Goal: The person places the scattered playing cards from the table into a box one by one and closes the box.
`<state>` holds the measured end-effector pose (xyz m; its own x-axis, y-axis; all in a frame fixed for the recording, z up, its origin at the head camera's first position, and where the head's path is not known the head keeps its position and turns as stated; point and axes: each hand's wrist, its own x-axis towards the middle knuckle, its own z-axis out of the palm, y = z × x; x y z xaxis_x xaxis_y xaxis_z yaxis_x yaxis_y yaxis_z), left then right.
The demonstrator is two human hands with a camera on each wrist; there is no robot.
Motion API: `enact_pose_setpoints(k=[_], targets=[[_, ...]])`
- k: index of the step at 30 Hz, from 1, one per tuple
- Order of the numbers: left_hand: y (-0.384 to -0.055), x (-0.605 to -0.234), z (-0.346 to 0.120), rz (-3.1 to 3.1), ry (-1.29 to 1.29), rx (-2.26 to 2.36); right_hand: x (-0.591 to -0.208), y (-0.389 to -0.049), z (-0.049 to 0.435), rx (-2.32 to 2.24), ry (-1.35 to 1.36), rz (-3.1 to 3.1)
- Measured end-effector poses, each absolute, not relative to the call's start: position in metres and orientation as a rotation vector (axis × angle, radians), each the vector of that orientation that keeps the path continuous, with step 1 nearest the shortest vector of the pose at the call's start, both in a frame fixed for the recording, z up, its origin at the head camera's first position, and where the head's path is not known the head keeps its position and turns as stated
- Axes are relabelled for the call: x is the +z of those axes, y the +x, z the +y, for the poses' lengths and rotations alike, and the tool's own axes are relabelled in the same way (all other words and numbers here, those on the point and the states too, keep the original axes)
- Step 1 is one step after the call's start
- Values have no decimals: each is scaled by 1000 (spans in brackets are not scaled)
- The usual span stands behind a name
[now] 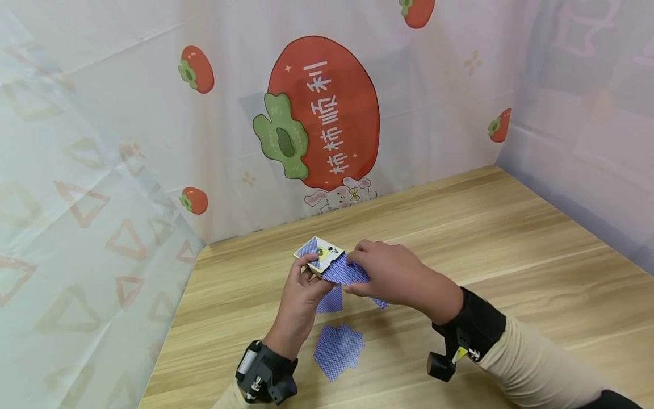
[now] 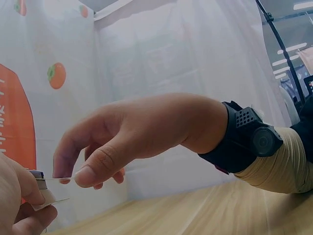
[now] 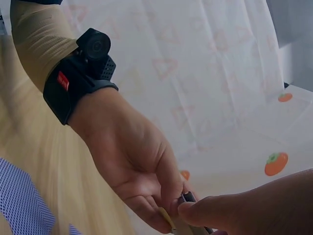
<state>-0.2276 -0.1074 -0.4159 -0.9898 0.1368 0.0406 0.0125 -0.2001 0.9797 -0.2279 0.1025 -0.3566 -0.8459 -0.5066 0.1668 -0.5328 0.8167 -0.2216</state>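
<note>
A playing card box [image 1: 318, 250] with an ace printed on it is gripped by my left hand [image 1: 298, 304], thumb on its printed face. Blue-patterned playing cards [image 1: 349, 270] stick out of the box's near right end. My right hand [image 1: 395, 274] pinches them between thumb and fingers. In the left wrist view, a card shows as a thin edge between the thumb and fingers of the right hand [image 2: 142, 129]. The right wrist view has the left hand [image 3: 129, 147] palm side in sight, with the box partly hidden behind the right thumb [image 3: 203, 209].
Below the hands, a fanned pile of blue-backed cards [image 1: 338, 351] lies on the wooden table [image 1: 434, 227]. More blue-backed cards [image 1: 331, 302] lie partly hidden under the hands. A white curtain [image 1: 230, 130] with persimmon prints hangs along the table's back edge and both sides.
</note>
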Motion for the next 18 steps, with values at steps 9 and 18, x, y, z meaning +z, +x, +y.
enact_pose_setpoints(k=[9, 18], targets=[[-226, -416, -104, 1960, 183, 2363, -358, -223, 94, 359, 682, -2882], [-225, -416, -100, 1982, 159, 2390, -363, -219, 84, 313, 553, -2865]])
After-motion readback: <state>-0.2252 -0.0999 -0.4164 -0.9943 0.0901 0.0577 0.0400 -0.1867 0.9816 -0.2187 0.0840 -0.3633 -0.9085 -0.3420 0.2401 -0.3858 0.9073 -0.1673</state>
